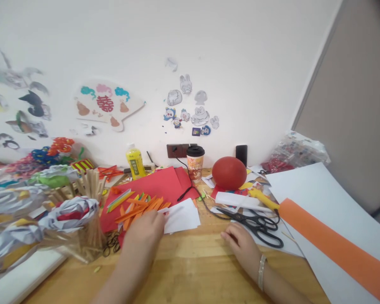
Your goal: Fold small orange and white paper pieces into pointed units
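**Left hand at the orange strips, right hand beside the scissors**

From the bare middle of the worktop (190,266), the left hand (148,230) lies at ten o'clock, palm down at the near edge of a heap of orange paper strips (136,211). Its fingers are mostly hidden behind the back of the hand, so I cannot tell how far they open or whether they grip a strip.

The strips are narrow and cross at many angles, lying partly over a red sheet (161,181). Paler strips (120,200) in yellow and white lie at ten o'clock of the heap. White paper (185,217) sits just beside the left hand at two o'clock.

The right hand (239,240) is at two o'clock from the middle, fingers curled loosely inward; I cannot tell whether they close fully. Black-handled scissors (263,230) lie near it at one o'clock, a red balloon (229,173) farther off at twelve.
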### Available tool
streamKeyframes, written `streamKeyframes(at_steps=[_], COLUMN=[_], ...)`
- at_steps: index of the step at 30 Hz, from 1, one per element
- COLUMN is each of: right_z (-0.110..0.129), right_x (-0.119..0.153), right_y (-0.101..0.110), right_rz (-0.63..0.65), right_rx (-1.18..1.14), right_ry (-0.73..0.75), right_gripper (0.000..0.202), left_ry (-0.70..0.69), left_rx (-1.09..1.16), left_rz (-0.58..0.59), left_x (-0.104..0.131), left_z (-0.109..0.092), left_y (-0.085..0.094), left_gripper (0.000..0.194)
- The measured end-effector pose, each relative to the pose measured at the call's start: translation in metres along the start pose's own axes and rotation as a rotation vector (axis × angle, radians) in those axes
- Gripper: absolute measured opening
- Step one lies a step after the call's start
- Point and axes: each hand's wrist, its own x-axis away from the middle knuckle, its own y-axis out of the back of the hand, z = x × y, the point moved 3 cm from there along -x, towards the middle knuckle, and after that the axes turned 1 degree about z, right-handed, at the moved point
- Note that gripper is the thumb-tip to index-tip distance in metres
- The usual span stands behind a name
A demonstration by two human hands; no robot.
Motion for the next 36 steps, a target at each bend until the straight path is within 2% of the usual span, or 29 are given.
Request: streamKeyframes(at_steps=[2,4,6,8,11,13,15,19,23,28,34,36], right_z=[0.004,0.010,0.012,0.012,0.011,0.013,0.014,0.016,0.015,0.015,0.018,0.022], right_x=[0.001,0.002,0.002,0.002,0.002,0.002,0.003,0.003,0.003,0.003,0.005,0.006], right_y=[-0.001,-0.002,-0.003,-0.003,-0.004,-0.004,-0.003,-0.003,-0.003,-0.003,0.000,0.003], right_rz=[0.034,0.074,0.084,0.086,0.107,0.113,0.110,0.114,0.112,0.100,0.071,0.093], right_rx=[0.022,0.066,0.088,0.088,0.092,0.106,0.118,0.125,0.134,0.137,0.092,0.039], right_ry=[0.032,0.072,0.074,0.055,0.081,0.118,0.132,0.121,0.114,0.128,0.157,0.207], right_gripper=[0.025,0.022,0.021,0.023,0.023,0.022,0.022,0.022,0.020,0.020,0.021,0.011], left_ry=[0.034,0.072,0.090,0.014,-0.237,-0.392,-0.413,-0.403,-0.362,-0.396,-0.444,-0.485], left_rx=[-0.286,-0.350,-0.376,-0.369,-0.294,-0.288,-0.298,-0.283,-0.243,-0.175,-0.148,-0.138], left_rz=[0.008,0.009,-0.018,-0.053,-0.032,-0.033,0.013,0.062,0.005,0.020,0.000,0.011], left_x=[-0.006,-0.009,-0.008,-0.006,0.002,0.009,0.014,0.017,0.015,0.016,0.022,0.026], left_z=[0.024,0.040,0.044,0.037,0.018,0.007,0.003,0.001,0.006,0.008,-0.014,-0.027], left_y=[0.004,0.003,-0.004,-0.018,-0.049,-0.066,-0.076,-0.078,-0.081,-0.093,-0.087,-0.081], left_gripper=[0.026,0.031,0.032,0.031,0.028,0.032,0.036,0.034,0.027,0.017,0.013,0.013])
